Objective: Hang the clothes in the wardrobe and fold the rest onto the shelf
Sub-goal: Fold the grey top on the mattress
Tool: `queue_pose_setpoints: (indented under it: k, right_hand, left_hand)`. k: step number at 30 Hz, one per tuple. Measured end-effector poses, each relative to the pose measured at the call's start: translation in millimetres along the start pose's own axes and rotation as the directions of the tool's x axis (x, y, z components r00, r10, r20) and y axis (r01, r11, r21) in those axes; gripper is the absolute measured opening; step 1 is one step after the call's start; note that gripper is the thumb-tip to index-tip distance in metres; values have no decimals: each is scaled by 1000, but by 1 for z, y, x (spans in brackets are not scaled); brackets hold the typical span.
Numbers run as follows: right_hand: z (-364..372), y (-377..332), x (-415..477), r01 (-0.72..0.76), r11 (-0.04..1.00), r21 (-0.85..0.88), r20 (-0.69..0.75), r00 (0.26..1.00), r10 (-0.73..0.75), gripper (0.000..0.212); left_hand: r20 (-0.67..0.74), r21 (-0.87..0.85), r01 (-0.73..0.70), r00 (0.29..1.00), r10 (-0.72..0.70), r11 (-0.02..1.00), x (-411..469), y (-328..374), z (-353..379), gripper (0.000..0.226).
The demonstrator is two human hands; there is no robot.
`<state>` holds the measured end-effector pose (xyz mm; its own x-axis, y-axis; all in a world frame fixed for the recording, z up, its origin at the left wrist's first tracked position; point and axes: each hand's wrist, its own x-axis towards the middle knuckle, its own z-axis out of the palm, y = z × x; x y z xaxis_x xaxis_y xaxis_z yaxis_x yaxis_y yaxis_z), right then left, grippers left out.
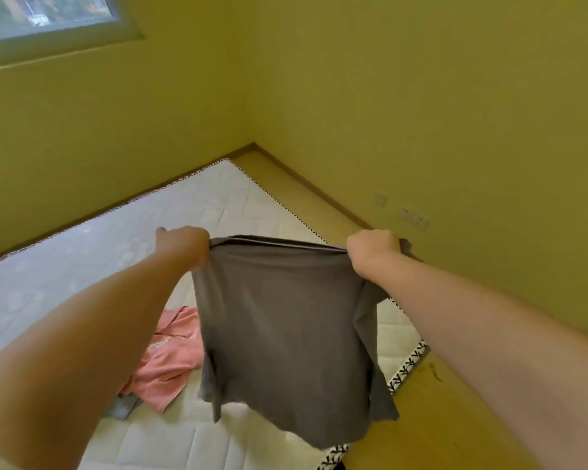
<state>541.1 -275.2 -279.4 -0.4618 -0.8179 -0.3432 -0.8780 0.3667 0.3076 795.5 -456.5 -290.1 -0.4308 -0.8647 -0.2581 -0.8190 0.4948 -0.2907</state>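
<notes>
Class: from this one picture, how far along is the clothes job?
Done: nothing visible; no wardrobe or shelf in view. In hand: left hand and right hand grip the grey shirt by its top edge, holding it up. To do: the pink garment lying on the mattress.

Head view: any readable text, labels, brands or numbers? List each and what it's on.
No text can be read.
Pink garment: pale print, too blurred to read.
Mattress edge band: repeated black marks, a pattern rather than words.
Grey shirt, gripped by the left hand and right hand: no print or tag shows.
Wall sockets: too small to show any marking.
</notes>
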Motion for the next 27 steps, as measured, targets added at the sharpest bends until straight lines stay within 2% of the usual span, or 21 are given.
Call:
queue_pose_setpoints:
  k: [4,8,11,14,16,18,21,24,27]
  right_hand:
    - [-14,25,38,-49,997,53,-269,961,61,20]
    - [-28,50,42,-47,999,-28,-483,875,27,25]
    - [-31,64,31,-74,991,-111,-551,834,0,35]
    - [-15,64,17,-74,988,-133,-574,819,-16,34]
    - [11,53,6,-25,996,-90,-536,844,-27,31]
    - [47,34,-4,22,1000,-14,-434,901,-26,31]
    - [113,-2,-13,37,999,13,-283,959,-32,27]
    - [192,-40,-16,44,999,20,-149,988,-40,24]
    - [281,-78,-15,70,997,8,-20,997,-70,26]
  left_hand:
    - [-252,-31,70,965,-75,997,23,4,-22,15]
    - [-472,0,81,879,-71,997,26,3,-41,21]
    - [-589,43,70,807,-31,997,16,1,-43,27]
    - [-632,98,17,774,49,995,2,1,-27,29]
    - [-624,134,-55,771,127,989,-9,1,-3,28]
    - [-588,164,-145,780,215,976,-17,3,31,27]
    - [-474,232,-320,787,394,919,-22,13,101,34]
    - [-358,256,-521,731,580,814,-27,30,186,37]
    - [-205,237,-659,684,700,714,-31,49,288,44]
